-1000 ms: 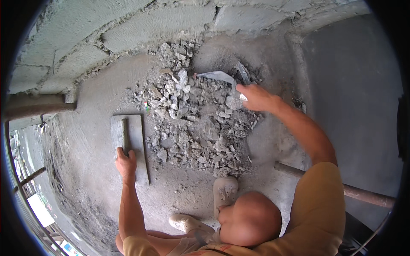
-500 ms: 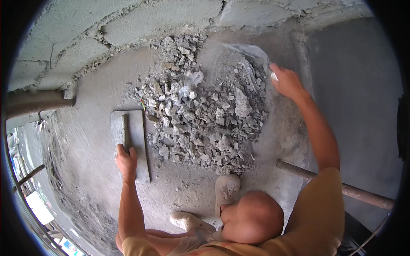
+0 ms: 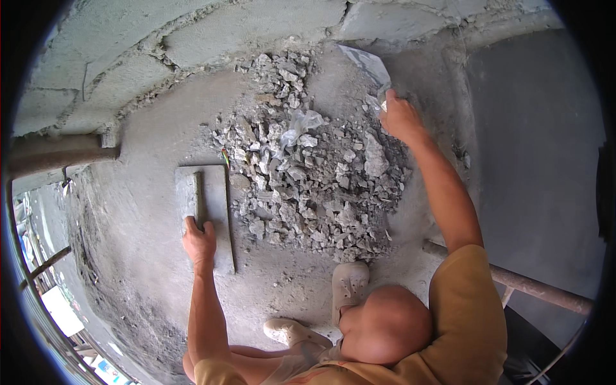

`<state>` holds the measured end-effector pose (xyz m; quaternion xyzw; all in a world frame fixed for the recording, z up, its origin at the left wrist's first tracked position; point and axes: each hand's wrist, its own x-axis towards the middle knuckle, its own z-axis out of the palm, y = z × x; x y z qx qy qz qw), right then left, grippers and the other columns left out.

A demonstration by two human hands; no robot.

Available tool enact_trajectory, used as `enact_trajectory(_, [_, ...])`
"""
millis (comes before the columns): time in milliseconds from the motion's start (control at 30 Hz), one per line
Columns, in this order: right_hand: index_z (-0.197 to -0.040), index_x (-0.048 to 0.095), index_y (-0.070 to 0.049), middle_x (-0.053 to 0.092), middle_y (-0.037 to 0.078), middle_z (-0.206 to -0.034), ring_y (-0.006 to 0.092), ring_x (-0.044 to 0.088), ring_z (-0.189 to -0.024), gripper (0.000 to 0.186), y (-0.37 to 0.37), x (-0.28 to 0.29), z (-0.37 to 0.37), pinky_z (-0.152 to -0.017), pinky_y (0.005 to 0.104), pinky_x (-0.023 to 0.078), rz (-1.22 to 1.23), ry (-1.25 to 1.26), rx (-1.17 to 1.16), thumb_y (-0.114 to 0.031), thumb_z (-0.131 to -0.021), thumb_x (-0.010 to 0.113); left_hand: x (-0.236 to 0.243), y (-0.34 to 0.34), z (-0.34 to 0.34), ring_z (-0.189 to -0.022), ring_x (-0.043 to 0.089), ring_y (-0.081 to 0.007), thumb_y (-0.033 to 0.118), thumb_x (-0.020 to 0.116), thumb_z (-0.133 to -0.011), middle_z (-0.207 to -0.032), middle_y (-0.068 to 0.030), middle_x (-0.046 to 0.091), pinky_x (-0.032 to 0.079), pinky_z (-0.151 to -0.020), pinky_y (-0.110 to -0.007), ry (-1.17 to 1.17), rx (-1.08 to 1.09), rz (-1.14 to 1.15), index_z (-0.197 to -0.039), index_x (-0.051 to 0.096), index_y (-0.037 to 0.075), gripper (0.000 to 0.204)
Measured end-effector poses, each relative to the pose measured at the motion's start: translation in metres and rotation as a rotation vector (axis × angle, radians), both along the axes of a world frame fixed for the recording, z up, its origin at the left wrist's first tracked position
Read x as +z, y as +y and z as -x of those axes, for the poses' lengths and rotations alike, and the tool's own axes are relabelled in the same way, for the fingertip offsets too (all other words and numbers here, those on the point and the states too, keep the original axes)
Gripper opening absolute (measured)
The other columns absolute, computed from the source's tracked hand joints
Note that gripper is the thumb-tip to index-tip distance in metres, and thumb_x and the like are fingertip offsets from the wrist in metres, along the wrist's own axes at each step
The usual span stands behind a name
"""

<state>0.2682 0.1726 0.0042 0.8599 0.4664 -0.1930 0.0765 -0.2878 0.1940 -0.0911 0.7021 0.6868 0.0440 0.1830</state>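
Observation:
My left hand (image 3: 199, 240) grips the rear end of the handle of a plastering float (image 3: 216, 212), a flat rectangular grey board lying left of the rubble. In my right hand (image 3: 401, 117) is a trowel (image 3: 367, 65); its shiny metal blade points up and left, near the foot of the far wall. Most of the trowel's handle is hidden in my fist. Between the two tools spreads a heap of broken grey rubble (image 3: 308, 192). A crumpled clear plastic scrap (image 3: 299, 128) lies on top of it.
A rough block wall (image 3: 250, 32) closes off the far side. A metal pipe (image 3: 539, 287) crosses at the right, and another pipe (image 3: 64, 158) juts in at the left. My shoe (image 3: 350, 282) stands at the heap's near edge. Smooth dark grey surface (image 3: 539, 160) lies to the right.
My right hand and the trowel have moved left and a little farther away, toward the wall. The left hand stays on the float. The whole view has shifted slightly.

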Motion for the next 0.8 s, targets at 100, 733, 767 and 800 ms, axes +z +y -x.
enact_trajectory(100, [-0.121,0.046,0.005,0.066,0.033,-0.108,0.0473,0.064,-0.105,0.036,-0.001,-0.005,-0.017,-0.092,0.052,0.05,0.0,-0.048,-0.098,-0.008,-0.088,0.051,-0.003,0.0,-0.002,-0.071,0.062,-0.0503,0.024,0.057,-0.083,-0.076,-0.0289,0.064,0.049,-0.064,-0.058,-0.018,-0.016,-0.031,-0.099,0.052,0.005,0.025])
enact_trajectory(733, [-0.119,0.047,0.007,0.066,0.034,-0.105,0.0473,0.065,-0.103,0.035,0.008,-0.013,0.025,-0.09,0.0527,0.051,0.017,-0.045,-0.016,-0.005,-0.087,0.05,-0.006,0.0,0.004,-0.069,0.062,-0.0505,0.023,0.056,-0.083,-0.075,-0.0283,0.064,0.049,-0.063,-0.059,-0.032,-0.008,-0.028,-0.099,0.051,0.005,0.024])
enact_trajectory(767, [-0.119,0.047,0.007,0.066,0.034,-0.105,0.0473,0.065,-0.103,0.035,0.009,-0.01,0.025,-0.09,0.0528,0.051,0.006,-0.032,-0.001,-0.006,-0.087,0.05,-0.006,0.0,0.003,-0.069,0.062,-0.0504,0.023,0.057,-0.083,-0.075,-0.0283,0.064,0.048,-0.063,-0.059,-0.028,-0.017,-0.035,-0.099,0.051,0.005,0.025])
enact_trajectory(800, [-0.119,0.048,0.007,0.066,0.034,-0.106,0.0472,0.065,-0.103,0.034,0.008,-0.006,0.023,-0.091,0.0528,0.05,-0.004,-0.024,0.014,-0.006,-0.087,0.05,-0.005,0.0,0.001,-0.069,0.062,-0.0502,0.023,0.057,-0.082,-0.075,-0.0282,0.064,0.048,-0.063,-0.059,-0.03,-0.026,-0.04,-0.1,0.052,0.005,0.026])
